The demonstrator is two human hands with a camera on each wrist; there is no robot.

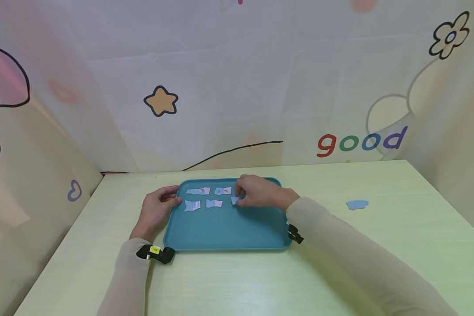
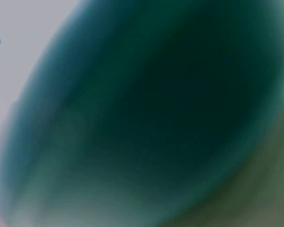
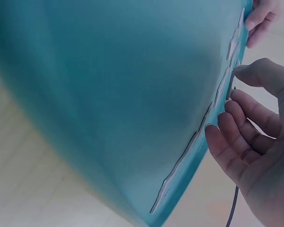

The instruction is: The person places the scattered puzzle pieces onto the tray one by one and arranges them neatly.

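My left hand grips the left rim of a teal rectangular tray, its thumb lying over the edge. Over the tray's far right part, my right hand pinches a small light-blue piece between thumb and fingers. That piece stands on edge at the fingertips in the right wrist view, where the right hand is seen from the palm side. Several pale blue and pink puzzle-like pieces lie in two rows on the tray's far left part. Blurred teal tray fills most of the left wrist view.
A lone blue piece lies on the pale wooden table to the right of the tray. Behind the table stands a printed backdrop with a star and the word "good". Black wrist cameras sit on both sleeves.
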